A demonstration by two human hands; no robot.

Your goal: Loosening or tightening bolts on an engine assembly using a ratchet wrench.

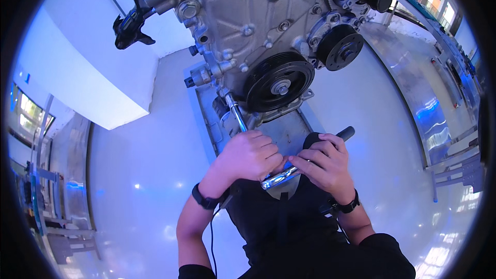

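A grey engine block (227,26) stands in front of me, its front cover facing my way. From its lower left edge a shiny extension bar (237,113) with a socket at its far end runs down toward me, the socket end against the engine. My left hand (250,154) is closed round the near end of the bar, which it hides. A chrome ratchet wrench (283,176) lies crosswise just below, its head next to my left hand. My right hand (324,168) is closed on the wrench's handle, whose dark grip end sticks out past the fingers.
A large black crankshaft pulley (280,82) and a smaller black pulley (340,47) sit close above my hands. Beneath the engine is a grey stand base (284,130). A white block-shaped wall (103,62) rises at left. Metal-edged benches (408,93) line the right side.
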